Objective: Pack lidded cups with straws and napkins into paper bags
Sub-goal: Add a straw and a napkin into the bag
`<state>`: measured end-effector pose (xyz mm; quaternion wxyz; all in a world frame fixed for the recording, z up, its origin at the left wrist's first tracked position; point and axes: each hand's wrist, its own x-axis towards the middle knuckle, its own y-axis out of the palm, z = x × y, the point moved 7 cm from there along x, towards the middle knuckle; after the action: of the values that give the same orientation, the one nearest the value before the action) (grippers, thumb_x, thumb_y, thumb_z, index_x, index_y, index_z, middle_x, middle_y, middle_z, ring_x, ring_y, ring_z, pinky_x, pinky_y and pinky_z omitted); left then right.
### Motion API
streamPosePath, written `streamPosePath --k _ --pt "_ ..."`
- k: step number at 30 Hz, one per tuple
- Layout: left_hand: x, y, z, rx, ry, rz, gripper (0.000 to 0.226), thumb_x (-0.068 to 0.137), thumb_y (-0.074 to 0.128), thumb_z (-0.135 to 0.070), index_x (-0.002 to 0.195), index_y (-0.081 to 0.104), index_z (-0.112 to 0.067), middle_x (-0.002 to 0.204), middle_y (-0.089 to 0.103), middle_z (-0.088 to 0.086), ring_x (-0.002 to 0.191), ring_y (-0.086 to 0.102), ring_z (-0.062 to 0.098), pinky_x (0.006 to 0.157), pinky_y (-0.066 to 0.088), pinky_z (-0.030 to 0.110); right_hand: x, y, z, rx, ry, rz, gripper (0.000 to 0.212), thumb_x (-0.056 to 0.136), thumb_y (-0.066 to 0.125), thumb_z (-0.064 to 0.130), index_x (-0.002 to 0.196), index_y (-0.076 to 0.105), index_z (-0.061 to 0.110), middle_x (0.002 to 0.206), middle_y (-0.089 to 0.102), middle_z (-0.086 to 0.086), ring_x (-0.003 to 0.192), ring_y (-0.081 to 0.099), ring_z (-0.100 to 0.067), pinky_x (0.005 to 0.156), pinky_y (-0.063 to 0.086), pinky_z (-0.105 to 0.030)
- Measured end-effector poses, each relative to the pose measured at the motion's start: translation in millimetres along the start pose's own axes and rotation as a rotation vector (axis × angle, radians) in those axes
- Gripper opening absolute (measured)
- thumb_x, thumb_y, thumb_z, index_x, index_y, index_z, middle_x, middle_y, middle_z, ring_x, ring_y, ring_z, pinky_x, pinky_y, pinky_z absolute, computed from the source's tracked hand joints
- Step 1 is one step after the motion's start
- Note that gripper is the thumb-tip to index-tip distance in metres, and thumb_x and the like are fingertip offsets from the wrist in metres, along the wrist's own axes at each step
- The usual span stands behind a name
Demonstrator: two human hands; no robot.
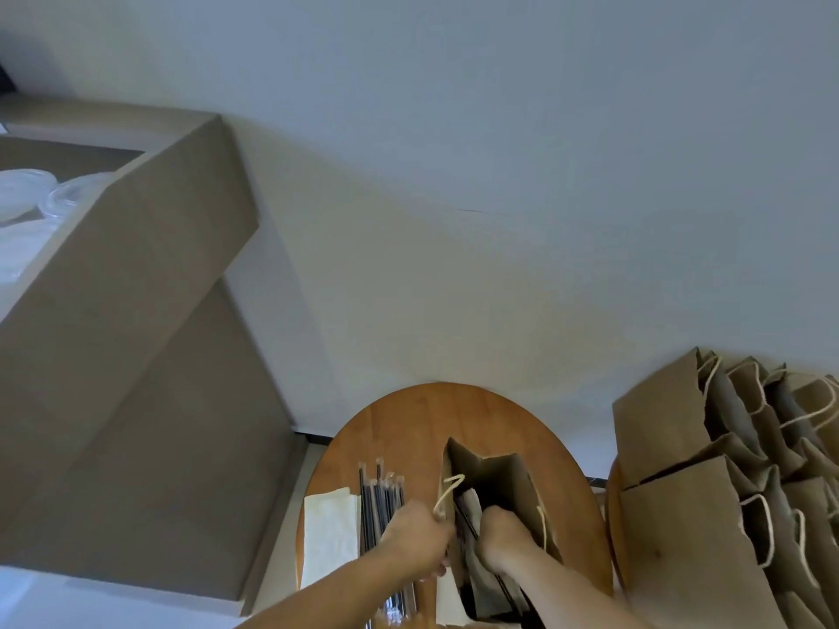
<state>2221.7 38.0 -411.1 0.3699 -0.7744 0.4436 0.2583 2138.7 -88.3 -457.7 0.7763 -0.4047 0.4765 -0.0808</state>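
Note:
An open brown paper bag (499, 481) stands on a round wooden table (408, 429). My left hand (415, 540) grips the bag's left wall near its cord handle. My right hand (501, 535) reaches down inside the bag, fingers curled round a napkin and a black straw (470, 528) that stick up beside it. Left of the bag lie several wrapped black straws (381, 497) and a stack of white napkins (329, 533). No cup shows inside the bag.
Several brown paper bags (708, 492) with cord handles stand packed together on the right. A large cardboard box (136, 311) rises on the left, with clear plastic lids (32, 192) in its top. A pale wall fills the background.

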Motion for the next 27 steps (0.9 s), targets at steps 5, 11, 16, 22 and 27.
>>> streamPosePath --k 5,11,16,22,27 --pt "1 4 13 -0.041 0.011 0.036 0.022 0.098 0.051 -0.022 0.104 0.065 -0.007 0.095 0.074 0.016 0.081 0.074 0.026 0.077 0.062 0.038 14 11 3 0.008 0.011 -0.004 0.015 0.097 0.047 0.015 0.102 0.059 0.022 0.108 0.065 0.0 0.105 0.061 -0.019 0.087 0.047 -0.03" --pt "2 -3 25 -0.055 -0.013 0.009 0.022 0.097 0.053 -0.023 0.105 0.067 -0.008 0.097 0.074 0.014 0.084 0.074 0.025 0.08 0.061 0.038 13 10 5 -0.028 -0.013 -0.056 0.014 0.099 0.047 0.019 0.103 0.061 0.02 0.114 0.067 -0.002 0.101 0.063 -0.018 0.094 0.05 -0.034" --pt "0 0 16 -0.007 0.037 0.044 0.026 0.096 0.054 -0.026 0.108 0.068 -0.008 0.103 0.072 0.016 0.092 0.071 0.027 0.087 0.059 0.037 -9 -17 30 -0.079 -0.133 -0.097 0.023 0.095 0.053 0.01 0.113 0.06 0.022 0.114 0.066 -0.001 0.107 0.064 -0.019 0.09 0.051 -0.032" --pt "-2 4 4 0.001 0.055 0.097 0.027 0.093 0.055 -0.028 0.107 0.067 -0.008 0.09 0.06 0.007 0.079 0.058 0.018 0.076 0.054 0.031 -65 -93 44 -0.271 -0.359 -0.432 0.031 0.091 0.057 0.031 0.121 0.059 0.021 0.114 0.062 0.0 0.107 0.056 -0.023 0.083 0.048 -0.034" --pt "-6 15 -1 0.027 0.077 0.204 0.022 0.084 0.061 -0.026 0.105 0.061 -0.019 0.091 0.058 0.001 0.085 0.059 0.014 0.071 0.05 0.023 -69 -110 -15 0.275 -0.159 -0.448 0.056 0.098 0.047 0.052 0.145 0.043 0.021 0.141 0.053 0.004 0.125 0.053 -0.014 0.093 0.044 -0.026"
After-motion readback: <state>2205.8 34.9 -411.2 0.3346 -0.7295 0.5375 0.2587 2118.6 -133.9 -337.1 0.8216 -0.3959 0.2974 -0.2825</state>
